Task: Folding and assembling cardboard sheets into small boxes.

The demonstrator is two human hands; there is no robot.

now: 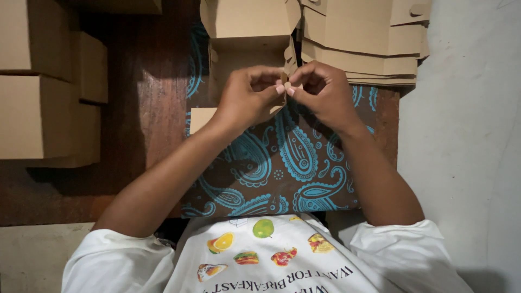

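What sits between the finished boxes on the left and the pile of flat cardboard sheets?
In the head view, the half-folded cardboard box stands between them, with both hands pinching its flap.

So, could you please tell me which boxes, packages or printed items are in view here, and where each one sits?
Half-folded box: plain brown cardboard, top centre, pinched by the left hand and right hand.
Flat blanks: brown stack, top right.
Finished boxes: brown, rectangular, stacked at left.
Shirt print: white fabric, coloured food pictures, bottom centre.

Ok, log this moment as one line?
left hand: pinching box flap | right hand: pinching same flap | cardboard box: half-folded, open | flat blanks stack: right of box | finished boxes: left
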